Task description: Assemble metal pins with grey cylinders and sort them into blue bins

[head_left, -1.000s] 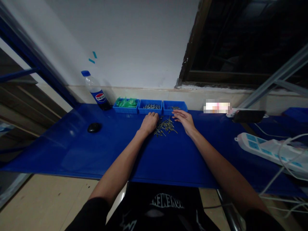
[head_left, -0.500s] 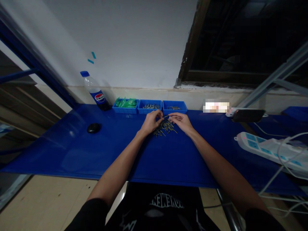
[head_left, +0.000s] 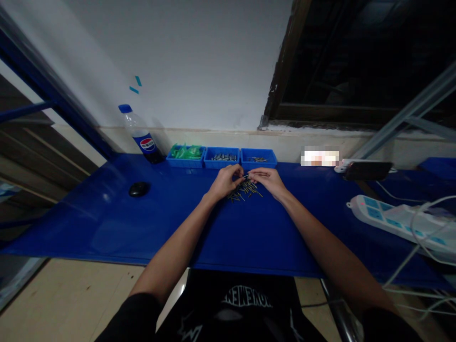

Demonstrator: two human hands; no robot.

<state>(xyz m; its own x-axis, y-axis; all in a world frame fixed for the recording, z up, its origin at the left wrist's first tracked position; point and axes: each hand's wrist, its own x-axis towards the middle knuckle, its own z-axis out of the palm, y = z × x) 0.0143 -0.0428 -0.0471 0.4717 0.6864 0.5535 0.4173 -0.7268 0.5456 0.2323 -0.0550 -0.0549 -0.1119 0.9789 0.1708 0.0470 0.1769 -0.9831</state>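
Note:
My left hand point(head_left: 225, 181) is closed in a pinch, thumb against fingers, over the left side of a loose pile of thin screw-like metal pieces point(head_left: 246, 189). Facing it from the right, my right hand point(head_left: 270, 179) pinches too. Between the fingertips of both hands runs one slim screw-like metal piece point(head_left: 245, 176), held just above the pile; its ends are hidden by the fingers. Behind the hands stand three blue bins: the left bin point(head_left: 185, 163) holds green plastic bags, the middle bin point(head_left: 221, 165) grey metal parts, the right bin point(head_left: 261, 165) a few slim metal pieces.
A cola bottle point(head_left: 145, 142) stands at the back left of the blue table point(head_left: 142, 228), with a black mouse point(head_left: 138, 189) in front of it. On the right lie a phone point(head_left: 368, 170), a white power strip point(head_left: 388, 219) and loose white cables point(head_left: 415, 237).
Both hands have drawn slightly closer together and lower, so less of the slim metal piece shows between the fingertips. The bins, bottle and mouse have stayed put.

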